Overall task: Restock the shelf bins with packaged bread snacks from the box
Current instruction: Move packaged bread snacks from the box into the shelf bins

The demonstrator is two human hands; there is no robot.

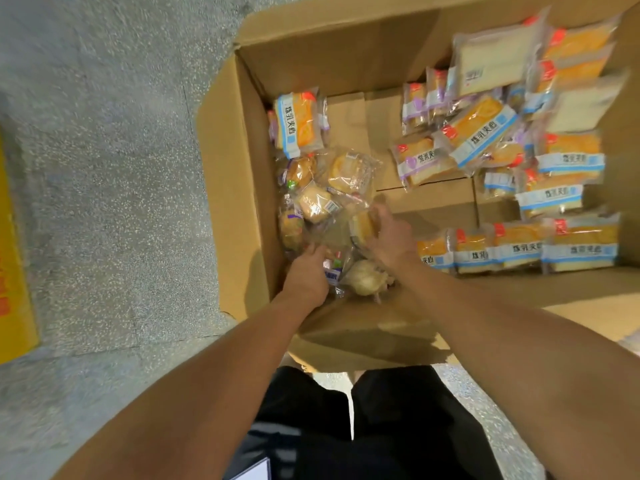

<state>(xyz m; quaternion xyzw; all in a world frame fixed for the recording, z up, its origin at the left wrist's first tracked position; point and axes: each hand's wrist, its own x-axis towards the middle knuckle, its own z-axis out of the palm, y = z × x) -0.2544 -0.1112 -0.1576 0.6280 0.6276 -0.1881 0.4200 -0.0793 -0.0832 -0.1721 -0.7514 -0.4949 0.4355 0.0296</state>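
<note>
Snack in right hand: a clear-wrapped bread snack (362,226) sits in the near-left part of the box, and the right hand (391,237) has its fingers curled round it from the right
Left hand: the left hand (306,275) reaches down into the same heap, fingers bent into the crinkled wrappers; whether it actually grips one I cannot tell
Loose heap: more clear-wrapped buns (332,188) lie jumbled just beyond and between both hands, against the left wall
Pale bun: one pale wrapped bun (365,280) lies between the two wrists, near the front wall
Box: a large open cardboard box (242,174) with flaps spread, bare bottom showing in the middle
Blue-banded packs: orange packs with blue labels (519,251) lie in a row to the right of the right hand, more piled at the far right (481,133), one alone at far left (299,121)
Floor: grey speckled floor (104,168), the box resting on it
Yellow edge: a yellow object (14,271) at the left border, well apart from the box
Person: dark clothing (363,427) below the arms
</note>
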